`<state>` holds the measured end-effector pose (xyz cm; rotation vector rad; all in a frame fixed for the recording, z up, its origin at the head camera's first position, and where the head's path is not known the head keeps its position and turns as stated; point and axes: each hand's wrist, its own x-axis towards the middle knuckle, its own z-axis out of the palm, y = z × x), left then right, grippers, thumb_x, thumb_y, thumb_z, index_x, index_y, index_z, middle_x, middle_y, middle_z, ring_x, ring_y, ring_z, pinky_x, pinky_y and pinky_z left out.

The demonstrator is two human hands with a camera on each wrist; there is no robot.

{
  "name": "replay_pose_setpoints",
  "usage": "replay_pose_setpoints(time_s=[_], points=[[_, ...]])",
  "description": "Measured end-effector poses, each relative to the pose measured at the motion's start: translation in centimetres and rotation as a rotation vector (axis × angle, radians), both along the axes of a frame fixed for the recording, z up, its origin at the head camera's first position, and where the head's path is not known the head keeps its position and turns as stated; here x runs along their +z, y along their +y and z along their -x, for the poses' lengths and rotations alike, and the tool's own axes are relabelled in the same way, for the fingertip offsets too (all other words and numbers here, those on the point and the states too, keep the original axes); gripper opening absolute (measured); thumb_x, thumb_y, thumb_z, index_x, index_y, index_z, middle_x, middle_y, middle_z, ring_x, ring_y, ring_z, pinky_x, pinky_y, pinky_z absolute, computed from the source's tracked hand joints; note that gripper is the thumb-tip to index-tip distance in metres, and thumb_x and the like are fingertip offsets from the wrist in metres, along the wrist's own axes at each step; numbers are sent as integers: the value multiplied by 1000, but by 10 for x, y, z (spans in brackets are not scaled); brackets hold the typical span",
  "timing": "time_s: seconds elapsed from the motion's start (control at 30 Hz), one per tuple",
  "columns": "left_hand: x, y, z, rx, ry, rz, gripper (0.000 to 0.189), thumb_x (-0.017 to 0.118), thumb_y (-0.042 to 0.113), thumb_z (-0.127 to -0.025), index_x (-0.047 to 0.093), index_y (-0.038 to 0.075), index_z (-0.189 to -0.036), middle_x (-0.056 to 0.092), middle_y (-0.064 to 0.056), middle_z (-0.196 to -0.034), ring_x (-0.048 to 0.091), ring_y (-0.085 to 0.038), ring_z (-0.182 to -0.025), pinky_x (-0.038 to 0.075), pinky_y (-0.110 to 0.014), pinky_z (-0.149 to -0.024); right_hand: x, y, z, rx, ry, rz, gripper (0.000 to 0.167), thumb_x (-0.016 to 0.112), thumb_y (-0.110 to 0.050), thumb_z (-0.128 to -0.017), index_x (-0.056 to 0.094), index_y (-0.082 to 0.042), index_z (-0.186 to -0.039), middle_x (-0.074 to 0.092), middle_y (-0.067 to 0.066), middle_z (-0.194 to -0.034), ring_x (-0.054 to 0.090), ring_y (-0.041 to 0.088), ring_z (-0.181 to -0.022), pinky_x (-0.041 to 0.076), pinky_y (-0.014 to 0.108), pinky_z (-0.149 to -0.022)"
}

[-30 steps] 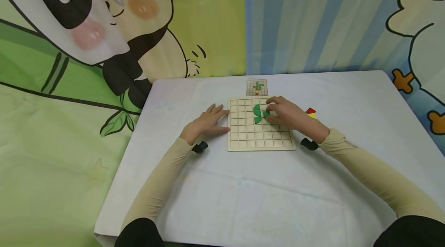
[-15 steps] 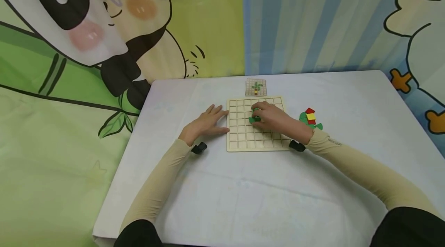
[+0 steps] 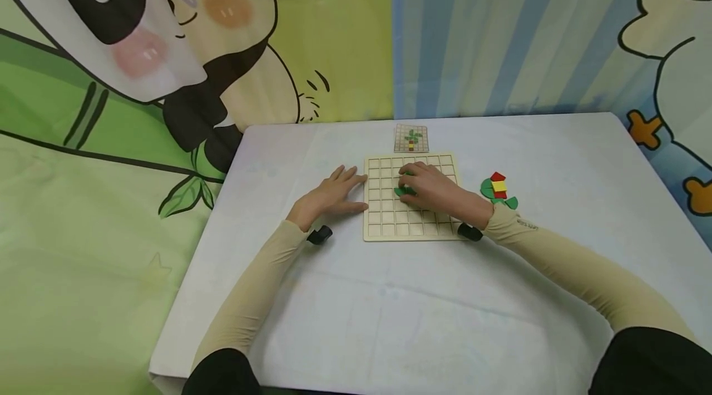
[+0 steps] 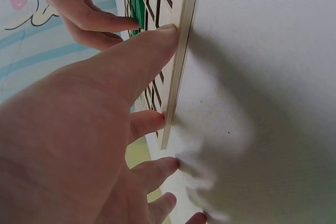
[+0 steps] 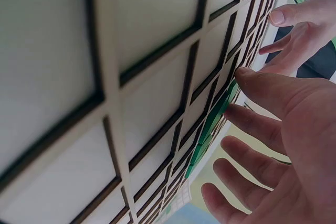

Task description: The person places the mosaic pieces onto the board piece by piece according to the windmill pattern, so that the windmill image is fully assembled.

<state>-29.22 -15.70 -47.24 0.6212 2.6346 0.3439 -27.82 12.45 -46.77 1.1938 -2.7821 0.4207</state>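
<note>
My left hand (image 3: 329,198) lies at the left edge of the gridded wooden board (image 3: 384,231), fingers spread. Its thumb and a fingertip touch the board's rim in the left wrist view. Over the board's upper middle, my right hand (image 3: 434,188) is bent, with thumb and index finger at either side of a green rounded piece (image 3: 398,191). The right wrist view shows that thumb and index at the green piece (image 5: 215,114), low in the grid, while the other fingers hang apart. Other green pieces are partly hidden beneath this hand.
Right of the board lie loose pieces: a red one (image 3: 497,176), a yellow one (image 3: 498,186) and several green ones (image 3: 486,188). Behind the board lies a small pattern card (image 3: 411,138). A white cloth (image 3: 334,321) covers the table, with printed curtains behind.
My right hand has moved left across the board, uncovering the loose pieces on the right. A green piece now shows farther left on the grid. The left hand stays still.
</note>
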Motion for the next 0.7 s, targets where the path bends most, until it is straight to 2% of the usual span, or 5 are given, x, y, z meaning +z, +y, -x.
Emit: replay_pose_setpoints(time_s=[0.23,0.7], points=[[1,1,-1,-2,2,3,82,59,61,-94,25,27,-161,8,-7,-171,-5,-33,-158,13,-58,-126,-2,-2,1,1,16,6,23,75,-23,-92,73,-7,-107,62,18,-129,59,36,-117,52,52,-92],[2,2,-2,-8,18,20,81,58,61,-95,25,27,-161,9,-8,-171,-4,-34,-158,16,-60,-124,-4,-4,-2,-64,-59,25,20,74,-24,-92,74,-8,-103,62,17,-130,58,36,-121,50,52,-100]])
